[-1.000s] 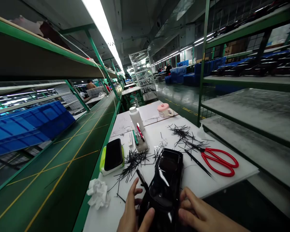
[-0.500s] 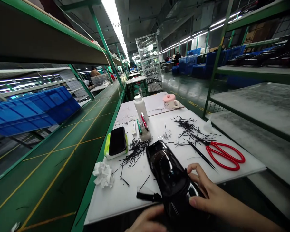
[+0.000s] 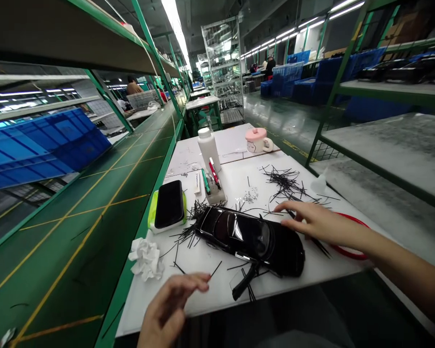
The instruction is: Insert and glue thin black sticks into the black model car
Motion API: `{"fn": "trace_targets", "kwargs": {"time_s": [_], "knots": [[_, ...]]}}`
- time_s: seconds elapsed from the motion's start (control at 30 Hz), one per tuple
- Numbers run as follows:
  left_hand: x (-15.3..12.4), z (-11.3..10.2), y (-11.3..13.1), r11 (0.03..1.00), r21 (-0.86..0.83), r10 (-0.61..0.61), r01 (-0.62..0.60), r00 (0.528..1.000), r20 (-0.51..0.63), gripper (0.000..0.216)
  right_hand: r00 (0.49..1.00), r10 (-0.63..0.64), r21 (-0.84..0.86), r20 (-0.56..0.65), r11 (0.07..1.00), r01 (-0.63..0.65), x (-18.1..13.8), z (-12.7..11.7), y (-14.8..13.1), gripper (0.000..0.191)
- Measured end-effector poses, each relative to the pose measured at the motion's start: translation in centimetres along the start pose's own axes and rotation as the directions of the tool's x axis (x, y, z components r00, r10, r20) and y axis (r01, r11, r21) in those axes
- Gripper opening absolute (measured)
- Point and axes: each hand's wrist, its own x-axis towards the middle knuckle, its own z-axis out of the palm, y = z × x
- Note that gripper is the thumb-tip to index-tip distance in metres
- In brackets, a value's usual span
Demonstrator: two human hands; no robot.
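Note:
A black model car point(image 3: 228, 227) lies across the white tabletop, one front door point(image 3: 245, 282) swung out toward me. My left hand point(image 3: 174, 302) is in the air by the table's front edge, fingers curved and apart, holding nothing. Beyond the car's front end, my right hand point(image 3: 308, 220) reaches over the dark tweezers point(image 3: 322, 247) and red-handled scissors point(image 3: 351, 253), partly covering both. Its fingers are stretched out and apart; whether they touch the tweezers I cannot tell. Thin black strips point(image 3: 282, 181) lie in a pile past that hand, with another pile point(image 3: 188, 229) behind the car.
A black phone point(image 3: 170, 204) rests on a green-and-white pack, with crumpled tissue point(image 3: 147, 258) in front. A holder with pens point(image 3: 214, 193), a white bottle point(image 3: 208, 147) and a pink-lidded mug point(image 3: 257, 140) stand farther back. A green conveyor point(image 3: 94, 217) runs along the left; shelving point(image 3: 384, 145) stands right.
The model car has been set down on the table and turned sideways, and both hands have let go of it. My right hand has moved toward the tweezers; my left has drawn away leftward.

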Motion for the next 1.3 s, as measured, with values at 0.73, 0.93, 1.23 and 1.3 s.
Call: {"fn": "trace_targets", "kwargs": {"time_s": [0.73, 0.93, 1.23, 1.3], "knots": [[7.4, 5.6, -1.9, 0.622, 0.752, 0.234, -0.22, 0.968, 0.09, 0.061, 0.818, -0.16, 0.457, -0.553, 0.762, 0.458, -4.2, 4.5, -3.1, 0.01], [7.3, 5.7, -1.8, 0.585, 0.774, 0.234, -0.242, 0.964, 0.124, 0.064, 0.615, -0.541, 0.088, -0.573, 0.706, 0.702, -1.3, 8.2, -4.9, 0.004], [7.0, 5.9, -1.5, 0.595, 0.766, 0.222, -0.243, 0.966, 0.134, 0.062, 0.619, -0.551, -0.053, -0.559, 0.769, 0.637, 0.1, 8.8, -5.4, 0.01], [7.0, 5.9, -1.6, 0.603, 0.76, 0.227, -0.244, 0.965, 0.13, 0.062, 0.614, -0.544, -0.07, -0.572, 0.778, 0.625, 0.3, 8.8, -5.5, 0.012]]}}
